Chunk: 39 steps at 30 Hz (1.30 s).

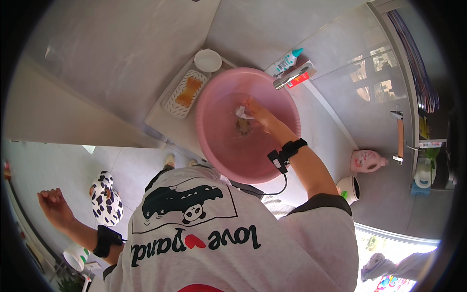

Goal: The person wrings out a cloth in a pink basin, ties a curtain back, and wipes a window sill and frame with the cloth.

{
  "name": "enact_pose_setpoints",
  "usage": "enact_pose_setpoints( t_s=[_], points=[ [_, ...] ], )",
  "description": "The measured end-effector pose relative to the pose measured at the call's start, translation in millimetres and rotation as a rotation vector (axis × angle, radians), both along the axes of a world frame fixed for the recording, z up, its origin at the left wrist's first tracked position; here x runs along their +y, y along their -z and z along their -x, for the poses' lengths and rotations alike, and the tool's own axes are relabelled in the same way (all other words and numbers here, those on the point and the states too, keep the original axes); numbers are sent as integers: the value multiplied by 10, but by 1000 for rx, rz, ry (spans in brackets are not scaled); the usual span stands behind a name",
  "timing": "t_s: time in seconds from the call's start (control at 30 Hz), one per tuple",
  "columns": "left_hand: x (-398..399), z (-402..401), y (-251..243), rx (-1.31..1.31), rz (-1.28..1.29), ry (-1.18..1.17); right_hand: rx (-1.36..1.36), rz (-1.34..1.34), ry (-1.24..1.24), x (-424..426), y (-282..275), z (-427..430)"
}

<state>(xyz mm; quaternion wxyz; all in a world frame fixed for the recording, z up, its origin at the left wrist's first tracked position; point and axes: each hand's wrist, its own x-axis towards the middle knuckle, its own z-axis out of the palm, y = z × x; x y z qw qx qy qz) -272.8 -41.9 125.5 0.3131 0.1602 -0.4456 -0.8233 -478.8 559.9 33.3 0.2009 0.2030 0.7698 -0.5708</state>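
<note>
A pink plastic basin (pixel 215 149) with shallow water in it stands in front of me. My right hand (pixel 258 111) reaches down inside it, its fingers around a small crumpled white cloth (pixel 241 112). Below the cloth, a round drain shows blurred at the basin's middle (pixel 243 126). Far out to the left, my left hand (pixel 56 208) is held up with curled fingers and nothing visible in it. It is nearest to a stool or toy with a black-and-white cow pattern (pixel 107 200) on the floor.
Left of the basin are a white slotted basket (pixel 175 107) holding an orange-brown cloth (pixel 189 92) and a white bowl (pixel 208 60). A chrome faucet (pixel 292 76) juts over the rim beside a teal-capped bottle (pixel 286 62). A pink detergent jug (pixel 366 161) stands right.
</note>
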Motion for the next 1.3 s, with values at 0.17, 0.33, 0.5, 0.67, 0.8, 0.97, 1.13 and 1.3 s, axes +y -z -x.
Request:
enact_pose_setpoints(
  t_s=[0.17, 0.33, 0.5, 0.67, 0.8, 0.97, 1.13, 1.3],
  points=[
    [94, 76, -49, -31, -12, -65, 239, -307, 0, 324, 359, 149],
    [142, 94, -115, -27, 1, -62, 189, -788, -889, 132, 317, 72],
    [173, 110, -119, -3, 12, -18, 89, -854, -602, 207, 294, 85],
    [166, 121, -102, -20, -9, -46, -88, -1105, -885, 152, 180, 83],
    [109, 107, -69, -2, 7, -1, 15, -1013, -855, 74, -82, -14],
    [128, 195, -74, 8, 8, 42, 7, -1141, -725, 265, 19, -45],
    [99, 230, -67, 22, 39, 76, -223, -127, -582, 274, -282, 19],
    [112, 295, -55, 43, 19, 168, -80, -297, -569, 460, -145, 18]
  ],
)
